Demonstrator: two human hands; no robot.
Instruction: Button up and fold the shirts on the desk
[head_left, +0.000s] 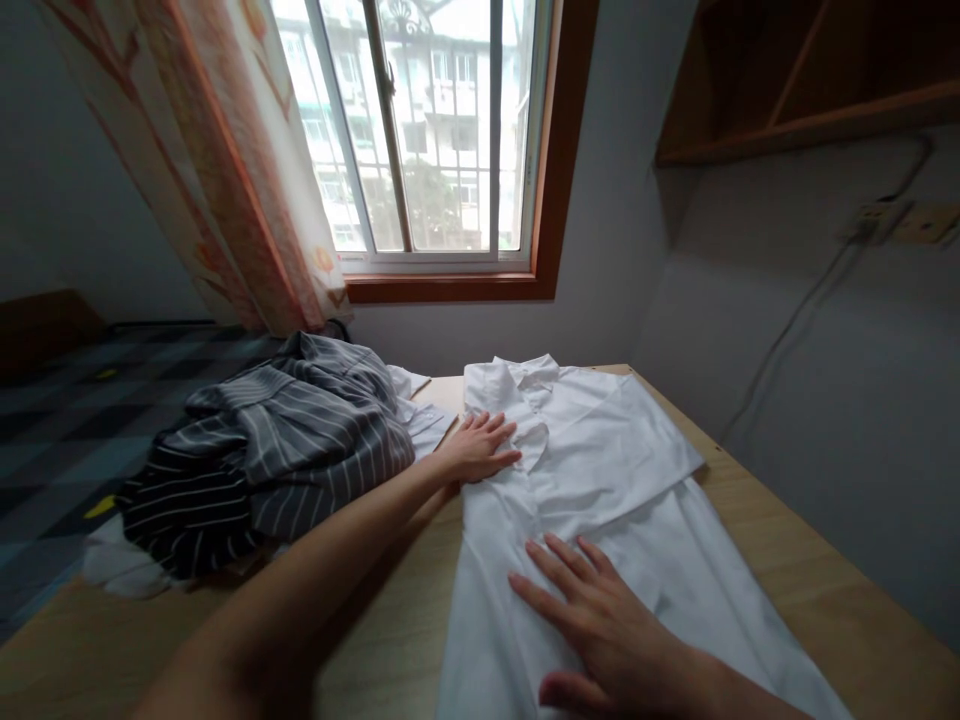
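A white shirt (pixel 600 430) lies spread on the wooden table (pixel 847 590), its collar toward the window and its lower part running to the near edge of the view. My left hand (pixel 484 447) rests flat on the shirt's left side below the collar, fingers stretched out. Nearer to me, my right hand (pixel 589 615) is over the lower front of the shirt with its fingers spread; whether the palm touches the cloth I cannot tell. Neither hand grips anything.
A heap of grey and black striped clothing (pixel 322 420) sits at the left, with white cloth (pixel 424 415) beside it. Behind are a checked bed cover (pixel 67 440), a curtain (pixel 247 170) and a window (pixel 442 150). A cable (pixel 787 340) hangs along the right wall under a shelf (pixel 810 120).
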